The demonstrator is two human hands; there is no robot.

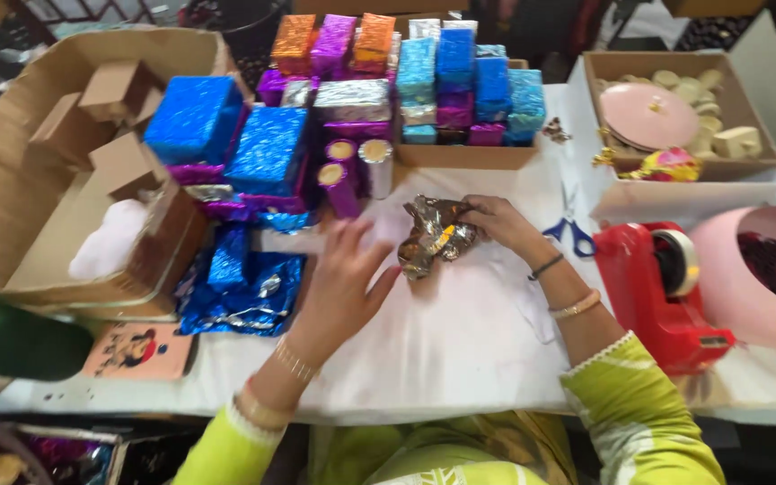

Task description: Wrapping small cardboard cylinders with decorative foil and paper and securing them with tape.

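My right hand (500,224) grips a crumpled piece of silver and gold foil wrap (435,235) on the white table (460,341). My left hand (343,283) hovers just left of the foil with its fingers spread, touching nothing. Blue foil sheets (240,287) lie beside my left hand. Behind the hands stand stacked boxes wrapped in blue (267,151), silver (352,99), purple and orange foil. Three small purple and silver cylinders (352,171) stand upright in front of them.
A red tape dispenser (662,287) and blue-handled scissors (569,229) sit to the right. A pink bowl (747,278) holds dark pieces. A cardboard box (675,112) holds a pink lid and pale discs. A large open carton (56,171) stands left.
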